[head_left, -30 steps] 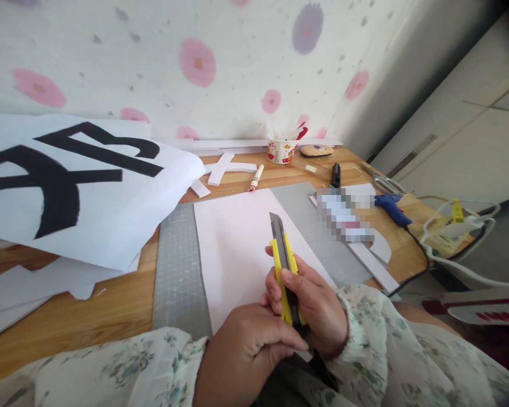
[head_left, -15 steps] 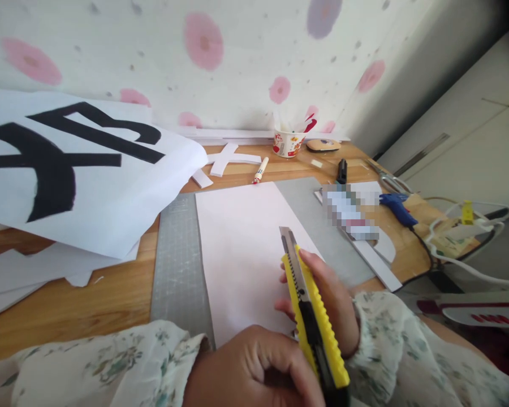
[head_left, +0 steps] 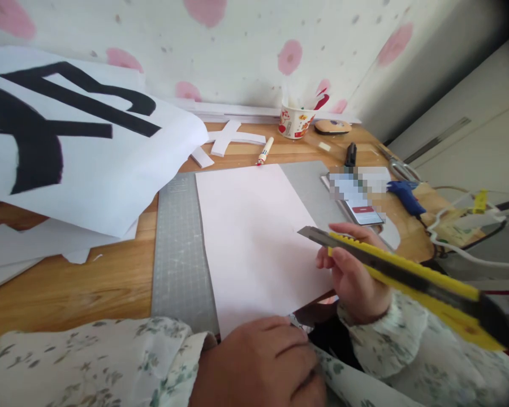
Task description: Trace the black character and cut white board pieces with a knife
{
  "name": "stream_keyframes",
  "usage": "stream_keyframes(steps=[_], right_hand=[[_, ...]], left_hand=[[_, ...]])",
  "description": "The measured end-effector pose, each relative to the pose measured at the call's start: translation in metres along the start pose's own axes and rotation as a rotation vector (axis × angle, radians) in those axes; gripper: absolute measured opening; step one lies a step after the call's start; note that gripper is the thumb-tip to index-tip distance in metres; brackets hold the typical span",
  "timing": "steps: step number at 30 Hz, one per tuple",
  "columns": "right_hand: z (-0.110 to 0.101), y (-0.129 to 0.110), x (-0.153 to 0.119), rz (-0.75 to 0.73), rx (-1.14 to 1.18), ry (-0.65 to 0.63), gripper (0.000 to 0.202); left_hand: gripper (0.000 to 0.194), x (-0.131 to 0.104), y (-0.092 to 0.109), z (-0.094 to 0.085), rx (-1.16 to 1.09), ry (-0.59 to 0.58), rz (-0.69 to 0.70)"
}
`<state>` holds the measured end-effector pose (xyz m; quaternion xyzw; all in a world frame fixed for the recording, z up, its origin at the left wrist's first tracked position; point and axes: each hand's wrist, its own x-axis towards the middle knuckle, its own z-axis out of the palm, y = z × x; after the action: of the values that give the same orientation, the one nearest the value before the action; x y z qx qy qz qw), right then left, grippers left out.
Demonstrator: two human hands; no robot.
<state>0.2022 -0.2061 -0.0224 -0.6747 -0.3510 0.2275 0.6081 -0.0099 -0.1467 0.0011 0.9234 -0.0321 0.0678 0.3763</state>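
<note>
Swung away from the left hand [head_left: 263, 362], the knife [head_left: 407, 276] pointed over the right side of the paper [head_left: 254, 237], gripped by the right hand [head_left: 358, 282], leaving the left apart, its grasp hidden.

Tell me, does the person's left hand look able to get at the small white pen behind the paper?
Probably yes: between the left hand and the pen lies mainly flat paper. The yellow knife in the right hand points in from the side, so some care seems wise.
</note>
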Motion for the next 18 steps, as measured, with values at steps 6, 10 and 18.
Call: stream_keyframes(steps=[6, 10, 18], right_hand=[[0.017, 0.005, -0.001, -0.098, -0.127, 0.097, 0.027], [0.006, 0.002, -0.013, -0.057, -0.148, 0.057, 0.026], [-0.011, -0.015, -0.058, 0.23, -0.062, -0.218, 0.036]], left_hand=[[0.023, 0.013, -0.017, -0.043, 0.286, 0.181, -0.049], [0.034, 0.005, -0.084, -0.107, 0.501, 0.329, -0.513], [0.05, 0.005, -0.161, -0.159, 0.583, 0.32, -0.615]])
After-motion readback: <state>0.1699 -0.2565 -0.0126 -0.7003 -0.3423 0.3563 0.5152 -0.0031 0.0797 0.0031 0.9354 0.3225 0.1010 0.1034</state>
